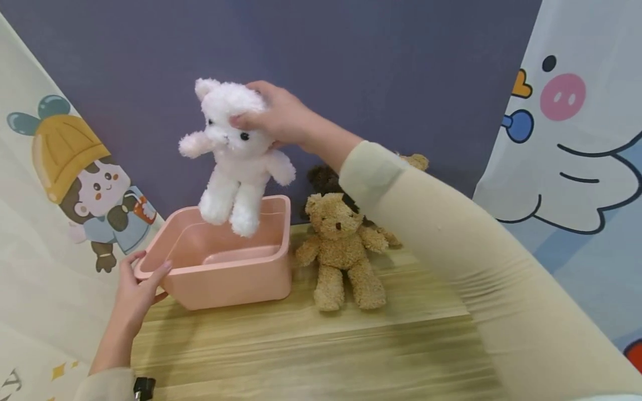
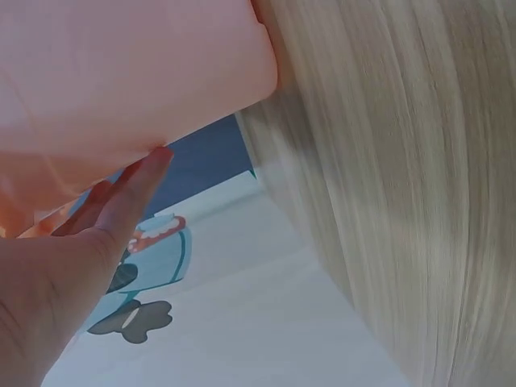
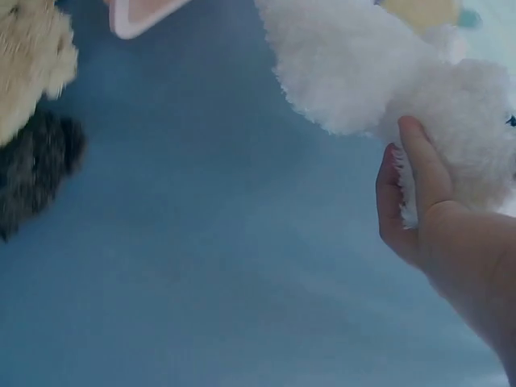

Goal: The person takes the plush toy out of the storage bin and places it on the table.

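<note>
A white plush teddy bear (image 1: pixel 242 161) hangs above a pink plastic storage bin (image 1: pixel 228 284), its feet over the bin's opening. My right hand (image 1: pixel 281 117) grips the bear by one side of the head, thumb across the face. In the right wrist view, the fingers of that hand (image 3: pixel 439 189) sink into the white fur. At the bin's left corner, my left hand (image 1: pixel 137 287) holds the rim with the thumb at its edge. The left wrist view has the fingers (image 2: pixel 121 193) against the bin's outer wall (image 2: pixel 145 64).
A tan teddy bear (image 1: pixel 338 250) sits right of the bin on the wood-grain table (image 1: pixel 301 356). Behind it are a dark brown plush toy (image 1: pixel 321 179) and another tan one (image 1: pixel 416 161), partly hidden by my right sleeve. A printed cloth with cartoon figures hangs at each side.
</note>
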Demonstrator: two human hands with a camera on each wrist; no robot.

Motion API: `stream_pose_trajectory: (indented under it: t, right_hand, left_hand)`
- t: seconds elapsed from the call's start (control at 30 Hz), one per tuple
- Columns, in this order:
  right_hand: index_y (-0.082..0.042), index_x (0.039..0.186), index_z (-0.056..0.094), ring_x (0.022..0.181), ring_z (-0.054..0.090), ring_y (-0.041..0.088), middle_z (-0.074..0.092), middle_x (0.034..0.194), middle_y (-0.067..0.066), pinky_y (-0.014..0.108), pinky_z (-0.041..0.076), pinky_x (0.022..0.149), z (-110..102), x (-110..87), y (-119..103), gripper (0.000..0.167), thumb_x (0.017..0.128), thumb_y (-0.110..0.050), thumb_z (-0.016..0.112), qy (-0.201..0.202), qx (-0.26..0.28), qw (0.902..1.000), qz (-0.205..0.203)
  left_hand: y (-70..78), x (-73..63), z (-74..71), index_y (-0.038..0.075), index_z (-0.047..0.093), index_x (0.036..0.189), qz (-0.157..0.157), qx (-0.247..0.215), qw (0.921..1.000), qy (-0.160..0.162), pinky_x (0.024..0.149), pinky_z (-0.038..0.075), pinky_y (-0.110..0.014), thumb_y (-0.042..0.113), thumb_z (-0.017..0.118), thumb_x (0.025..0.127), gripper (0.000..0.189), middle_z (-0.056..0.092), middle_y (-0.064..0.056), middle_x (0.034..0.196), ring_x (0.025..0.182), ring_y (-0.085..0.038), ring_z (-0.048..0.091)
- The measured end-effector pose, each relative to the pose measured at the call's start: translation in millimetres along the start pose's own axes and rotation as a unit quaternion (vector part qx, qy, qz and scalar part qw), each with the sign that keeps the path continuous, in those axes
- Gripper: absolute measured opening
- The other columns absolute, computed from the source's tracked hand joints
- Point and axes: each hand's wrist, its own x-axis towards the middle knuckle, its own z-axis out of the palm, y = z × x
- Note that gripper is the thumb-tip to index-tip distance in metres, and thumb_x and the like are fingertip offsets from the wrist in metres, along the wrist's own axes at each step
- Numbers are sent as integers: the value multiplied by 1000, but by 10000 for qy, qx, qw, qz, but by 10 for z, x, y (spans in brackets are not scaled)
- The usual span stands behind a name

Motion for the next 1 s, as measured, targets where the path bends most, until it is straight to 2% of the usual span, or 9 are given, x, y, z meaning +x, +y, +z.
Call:
stream_pose_trajectory:
  t: [0.13, 0.23, 0.43, 0.57, 0.63, 0.8, 1.0]
  right_hand:
    - [-36, 164, 34, 135, 60, 21, 45, 162, -1, 37, 62, 96, -351, -219, 26, 79, 98, -36, 77, 144, 379, 9992, -36]
    - [-35, 164, 34, 136, 59, 22, 45, 161, 0, 39, 60, 101, -604, -418, 69, 78, 99, -35, 76, 293, 359, 9989, -63]
    - [-33, 164, 34, 138, 57, 26, 45, 160, 5, 46, 56, 108, -1017, -820, 164, 74, 101, -33, 73, 477, 227, 9985, -144]
    - [-35, 163, 35, 139, 55, 29, 44, 158, 5, 51, 54, 111, -1268, -1091, 228, 71, 102, -31, 71, 590, 186, 9980, -140]
    - [-36, 163, 36, 138, 53, 29, 44, 157, 4, 45, 56, 107, -1384, -1212, 279, 70, 102, -29, 70, 640, 127, 9977, -160]
    - [-36, 162, 37, 132, 51, 27, 43, 153, -1, 24, 62, 84, -1627, -1461, 455, 70, 101, -26, 72, 822, -119, 9965, -49]
    - [-30, 162, 39, 123, 53, 21, 47, 146, -5, 20, 61, 80, -1821, -1757, 726, 69, 102, -17, 71, 908, -316, 9954, -19]
  left_hand:
    - [-2, -16, -21, 25, 11, 169, 46, 262, 9996, -66, 72, 60, -18, 42, 64, 106, 85, 22, -29, 166, 100, 10, 49]
    - [-18, -23, -44, 27, 11, 171, 109, 399, 9991, -122, 73, 60, -19, 44, 63, 106, 85, 24, -28, 165, 101, 9, 49]
    - [-59, -45, -96, 29, 14, 171, 78, -89, 9999, -42, 68, 62, -24, 37, 67, 105, 84, 24, -28, 159, 96, 10, 55]
    - [-64, -56, -117, 28, 15, 170, 46, -247, 9997, 63, 66, 62, -24, 37, 67, 105, 84, 24, -29, 160, 94, 10, 57]
    - [-59, -59, -122, 28, 15, 170, 37, -311, 9995, 90, 66, 62, -24, 36, 68, 104, 85, 24, -29, 160, 95, 9, 57]
    - [-40, -57, -118, 28, 14, 171, -6, -419, 9991, 89, 66, 62, -24, 36, 68, 104, 86, 23, -28, 162, 98, 7, 55]
    - [12, -12, -28, 27, 14, 171, -64, -497, 9986, 150, 65, 62, -24, 35, 69, 104, 87, 24, -27, 163, 97, 8, 55]
